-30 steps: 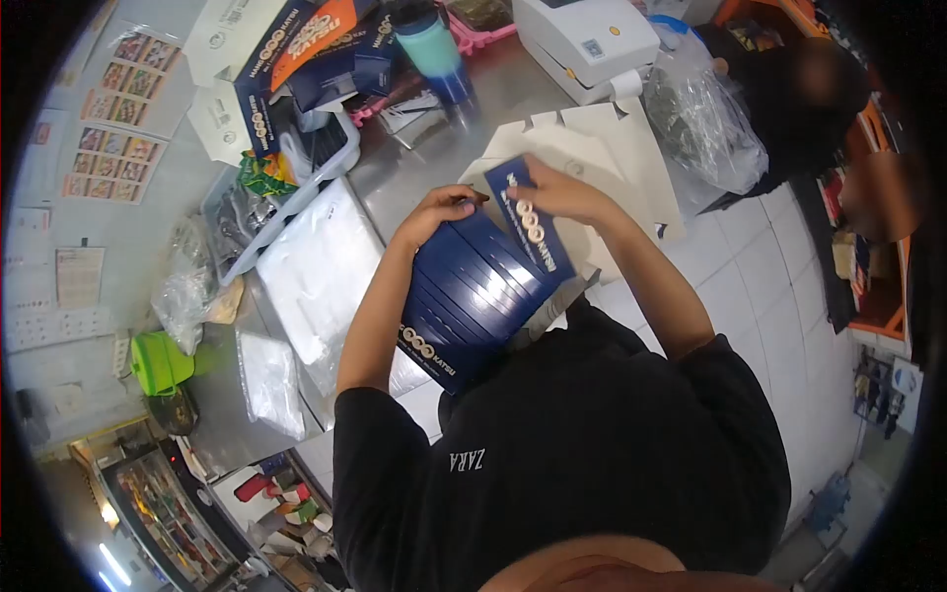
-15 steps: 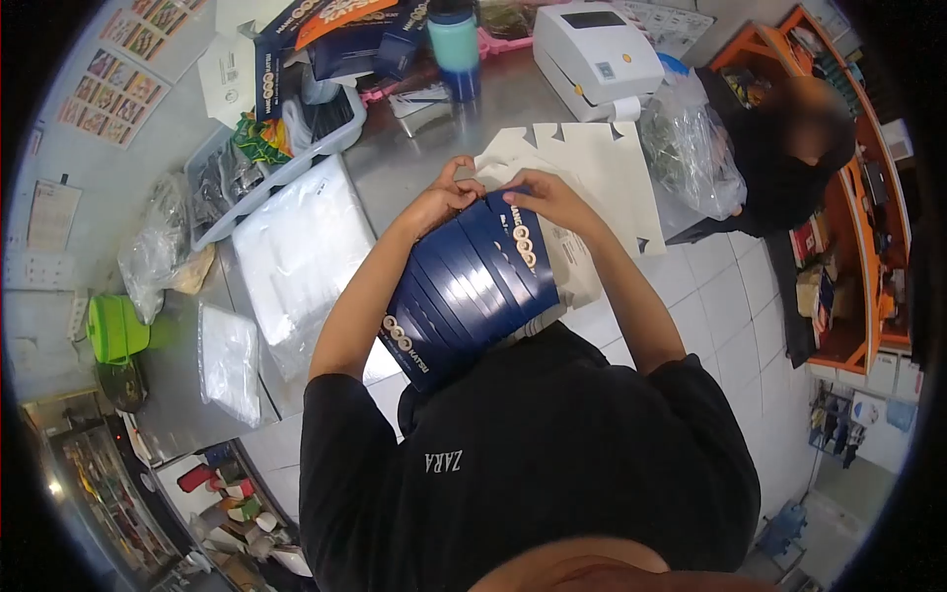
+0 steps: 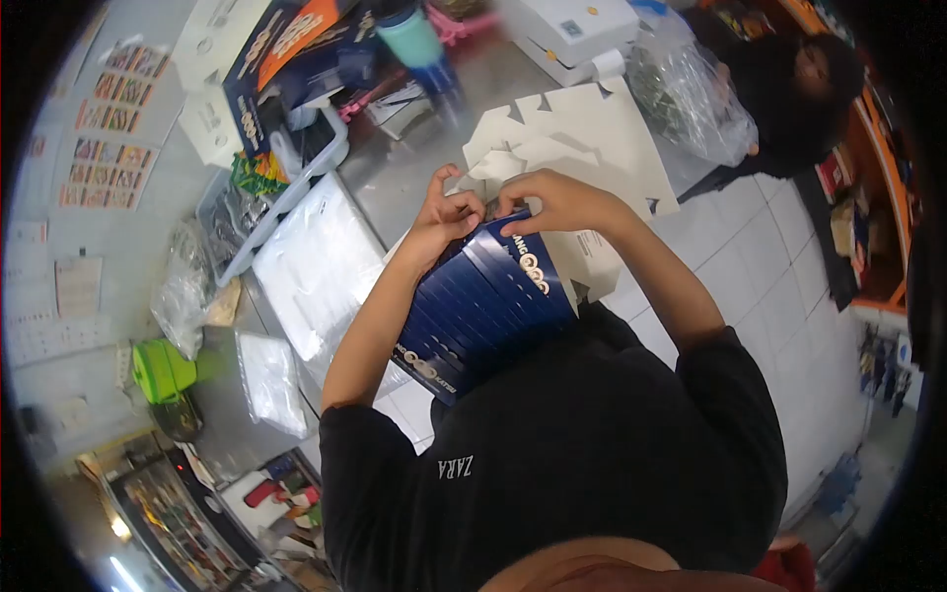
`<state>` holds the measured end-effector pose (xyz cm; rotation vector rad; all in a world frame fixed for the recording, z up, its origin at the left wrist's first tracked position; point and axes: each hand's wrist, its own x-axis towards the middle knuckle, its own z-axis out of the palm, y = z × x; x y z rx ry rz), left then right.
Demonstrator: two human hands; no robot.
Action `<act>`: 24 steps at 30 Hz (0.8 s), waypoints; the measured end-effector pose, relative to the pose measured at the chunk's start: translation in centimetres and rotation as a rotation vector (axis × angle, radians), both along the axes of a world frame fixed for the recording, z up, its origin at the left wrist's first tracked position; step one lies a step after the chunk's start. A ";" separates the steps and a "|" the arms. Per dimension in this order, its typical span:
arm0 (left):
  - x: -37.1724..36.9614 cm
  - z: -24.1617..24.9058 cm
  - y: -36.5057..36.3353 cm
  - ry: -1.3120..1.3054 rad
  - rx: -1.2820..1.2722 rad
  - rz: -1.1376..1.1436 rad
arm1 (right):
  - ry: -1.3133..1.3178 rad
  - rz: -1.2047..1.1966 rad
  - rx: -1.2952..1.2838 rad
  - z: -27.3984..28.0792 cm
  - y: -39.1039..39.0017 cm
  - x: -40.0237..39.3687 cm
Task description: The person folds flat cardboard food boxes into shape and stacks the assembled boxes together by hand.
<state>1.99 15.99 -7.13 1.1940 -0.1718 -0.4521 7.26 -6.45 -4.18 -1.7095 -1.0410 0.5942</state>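
Observation:
A stack of dark blue printed cardboard pieces (image 3: 473, 311) lies between my forearms, against the front of my black shirt. My left hand (image 3: 449, 212) is at its upper left corner, fingers curled on the edge. Beside it, my right hand (image 3: 552, 202) pinches the top edge of the uppermost piece between thumb and fingers. Cream-coloured flat cardboard (image 3: 592, 138) spreads on the metal table just beyond my hands and partly under them. The fingertips of the two hands are close together.
Plastic-wrapped white packs (image 3: 321, 261) lie left on the metal table, near a clear bin (image 3: 330, 153). A teal and blue tumbler (image 3: 414, 44) and a white printer (image 3: 572, 35) stand at the back. At right, a person in black (image 3: 789, 109) is near a plastic bag (image 3: 691, 99).
The view has turned and shifted, so the table things sit differently in the frame. Both hands remain at the top edge of the blue stack.

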 end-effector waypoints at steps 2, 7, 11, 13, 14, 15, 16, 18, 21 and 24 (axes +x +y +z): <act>-0.2 0.2 -0.3 -0.010 -0.007 0.003 | -0.004 0.007 0.015 -0.2 -0.3 -0.2; 0.0 0.2 -0.9 0.049 0.029 -0.010 | 0.010 0.046 0.090 -1.2 -1.1 0.1; 0.1 -1.0 -0.9 0.114 0.270 0.104 | 0.041 0.074 0.244 -3.7 -0.5 -0.2; 0.5 0.3 -1.6 0.193 0.368 0.132 | -0.052 0.086 0.223 -3.2 -0.4 -0.3; -0.2 1.1 -2.2 0.175 0.188 0.156 | -0.115 0.092 0.209 -2.5 -0.5 -0.3; -0.2 0.9 -2.5 0.153 0.141 0.107 | -0.087 0.072 0.224 -3.0 -0.4 -0.1; 0.0 0.9 -2.5 0.134 0.101 0.073 | -0.118 0.051 0.212 -3.1 -0.5 -0.1; 0.2 0.0 -1.9 0.075 0.068 -0.021 | -0.113 -0.031 0.197 -3.2 -0.6 -0.9; 0.8 -0.7 -2.1 0.024 0.097 -0.088 | -0.040 -0.070 0.206 -3.1 -1.0 -1.6; 0.3 -0.1 -2.1 0.040 0.144 -0.112 | 0.160 -0.019 0.328 -4.6 -1.3 -1.6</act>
